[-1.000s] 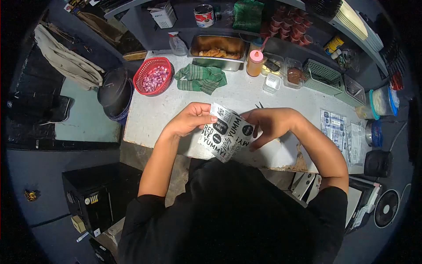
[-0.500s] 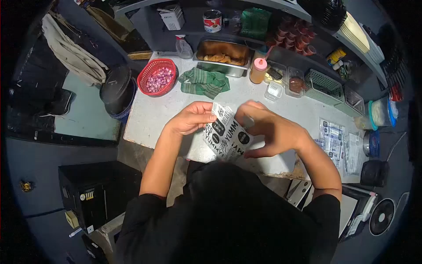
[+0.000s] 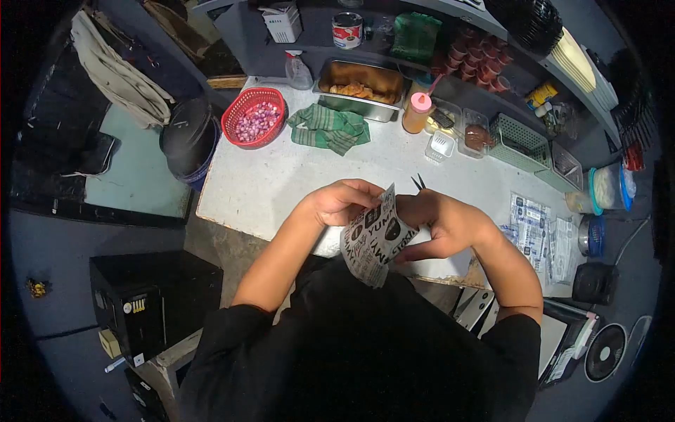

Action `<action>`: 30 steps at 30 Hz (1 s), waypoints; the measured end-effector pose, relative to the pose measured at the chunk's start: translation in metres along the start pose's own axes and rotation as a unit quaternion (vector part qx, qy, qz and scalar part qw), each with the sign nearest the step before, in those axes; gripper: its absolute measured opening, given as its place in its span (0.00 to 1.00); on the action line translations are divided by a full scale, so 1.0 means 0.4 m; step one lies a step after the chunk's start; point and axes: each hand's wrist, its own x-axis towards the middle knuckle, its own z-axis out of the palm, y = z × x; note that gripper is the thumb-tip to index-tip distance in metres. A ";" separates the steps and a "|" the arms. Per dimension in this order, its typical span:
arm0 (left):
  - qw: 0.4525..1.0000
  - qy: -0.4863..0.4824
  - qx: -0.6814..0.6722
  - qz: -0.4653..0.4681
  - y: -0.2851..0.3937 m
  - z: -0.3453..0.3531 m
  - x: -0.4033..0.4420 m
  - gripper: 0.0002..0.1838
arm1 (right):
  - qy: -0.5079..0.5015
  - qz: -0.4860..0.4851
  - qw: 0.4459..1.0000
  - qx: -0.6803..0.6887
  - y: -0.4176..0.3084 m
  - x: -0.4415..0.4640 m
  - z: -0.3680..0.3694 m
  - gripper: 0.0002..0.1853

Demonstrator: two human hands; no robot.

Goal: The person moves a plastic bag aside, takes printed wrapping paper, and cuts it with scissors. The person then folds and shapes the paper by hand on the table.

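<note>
A white paper wrapper (image 3: 369,243) printed with black lettering is held up in front of my body, over the table's front edge. My left hand (image 3: 346,202) pinches its upper left side between thumb and fingers. At the right edge of the paper is my right hand (image 3: 443,228), its fingertips partly behind the sheet and its thumb near the lower right side. Dark pointed tips, perhaps of scissors (image 3: 419,182), show on the table just beyond my right hand.
The white table (image 3: 246,183) carries a red basket (image 3: 228,126) of chopped onions, a green cloth (image 3: 329,129), a metal tray (image 3: 380,110) of fried food, a pink-capped bottle (image 3: 416,114) and plastic containers. More printed wrappers (image 3: 531,225) lie at the right.
The wrapper has turned and moved slightly right and lower. My right hand has come back to the paper's right edge after being spread apart half a second ago. The camera view has shifted slightly.
</note>
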 end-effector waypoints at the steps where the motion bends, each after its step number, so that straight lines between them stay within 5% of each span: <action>1: 0.999 -0.017 -0.031 0.000 -0.008 0.003 0.002 0.23 | 0.001 0.051 0.998 0.021 -0.004 -0.006 -0.001 0.17; 7: 0.996 -0.005 -0.082 0.039 -0.057 0.006 -0.010 0.24 | 0.037 0.103 0.976 0.187 0.026 -0.022 0.005 0.18; 11: 0.998 0.003 -0.041 0.057 -0.059 0.004 -0.023 0.24 | 0.026 0.125 0.973 0.190 0.034 -0.030 -0.006 0.19; 14: 0.996 0.053 0.009 0.076 -0.050 0.029 -0.026 0.24 | -0.009 0.134 0.988 0.072 0.033 -0.033 -0.016 0.20; 20: 0.977 0.159 0.049 0.134 -0.023 0.048 -0.034 0.35 | 0.148 0.119 0.969 0.156 0.056 -0.024 0.017 0.20; 24: 0.962 0.220 -0.118 0.109 -0.099 0.032 -0.081 0.43 | 0.314 0.174 0.901 0.243 0.157 -0.045 0.068 0.12; 26: 0.938 0.247 -0.045 0.241 -0.143 0.014 -0.093 0.36 | 0.370 0.197 0.866 0.272 0.201 -0.052 0.111 0.12; 27: 0.918 0.263 0.062 0.289 -0.142 0.016 -0.104 0.22 | 0.376 0.196 0.856 0.296 0.218 -0.054 0.134 0.13; 30: 0.875 0.340 0.245 0.242 -0.092 0.029 -0.103 0.10 | 0.413 0.204 0.827 0.322 0.233 -0.030 0.194 0.14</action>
